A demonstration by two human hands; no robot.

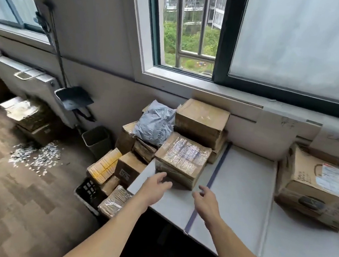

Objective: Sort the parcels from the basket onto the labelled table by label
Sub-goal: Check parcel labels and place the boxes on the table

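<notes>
A taped cardboard parcel [182,158] lies on the grey table [241,192], left of a dark tape line [211,180]. Both my hands hover just in front of it with relaxed fingers, holding nothing: my left hand [156,185] near its left front corner, my right hand [205,201] a little nearer me. Behind it two stacked boxes [202,120] sit against the wall, with a grey poly bag [155,122] beside them. The black basket [90,191] on the floor to the left holds several parcels, among them a yellow-edged one [105,166]. A large box [317,185] sits in the table's right section.
A small bin [97,141] and a dustpan [74,97] with its broom stand against the wall on the left. Paper scraps [35,154] litter the wooden floor. More boxes [31,115] lie further left. Handwritten labels [289,122] are stuck on the wall above the table.
</notes>
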